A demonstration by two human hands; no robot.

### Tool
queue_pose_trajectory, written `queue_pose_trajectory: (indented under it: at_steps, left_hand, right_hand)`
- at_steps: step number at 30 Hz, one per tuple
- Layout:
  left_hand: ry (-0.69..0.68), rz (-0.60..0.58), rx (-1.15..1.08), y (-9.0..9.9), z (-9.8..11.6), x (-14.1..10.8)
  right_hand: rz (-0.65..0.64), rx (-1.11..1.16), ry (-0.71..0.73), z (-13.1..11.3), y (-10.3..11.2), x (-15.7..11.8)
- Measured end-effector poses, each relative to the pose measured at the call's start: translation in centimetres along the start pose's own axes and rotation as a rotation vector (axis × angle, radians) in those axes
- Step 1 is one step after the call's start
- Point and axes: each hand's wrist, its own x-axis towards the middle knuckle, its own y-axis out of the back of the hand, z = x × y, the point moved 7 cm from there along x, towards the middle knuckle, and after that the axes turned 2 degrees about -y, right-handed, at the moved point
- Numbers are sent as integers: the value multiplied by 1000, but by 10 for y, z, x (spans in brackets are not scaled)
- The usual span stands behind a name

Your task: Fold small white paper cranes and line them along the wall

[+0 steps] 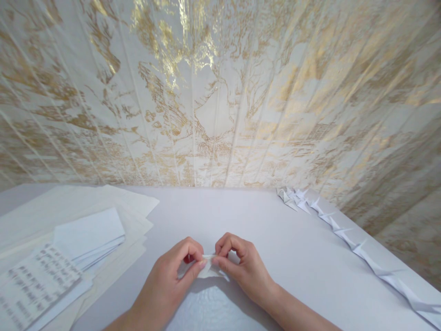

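Between my hands, just above the white table, is a small piece of folded white paper (211,271). My left hand (172,271) pinches its left side between thumb and forefinger. On the opposite side, my right hand (243,264) grips it with thumb and curled fingers. The fingertips nearly meet at the paper's upper edge and hide part of the folds. A lower flap of the paper shows beneath the thumbs.
To the left lie large cream sheets (138,209), a pile of smaller white paper pieces (91,230) and a handwritten sheet (37,285). Several folded paper cranes (344,234) line the table's right edge. A gold-patterned curtain (213,101) hangs behind the white table (220,211).
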Motion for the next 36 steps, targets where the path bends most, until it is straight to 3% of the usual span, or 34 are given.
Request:
queue_pose_trajectory:
  at_steps: [16,24,30,36]
  left_hand:
    - [128,95,-88,8,0,-3]
    - [147,155,-63,15,-3,-1]
    - [122,106,-30,10,0,-4]
    - [147,69,-17,5,-5,-5]
  right_hand:
    - [41,-97,14,-4,6,0]
    - [192,-168,104,-7,23,-1]
    - [-37,-296,200,-19,-3,-3]
    - [-23,-340,183,-20,-3,0]
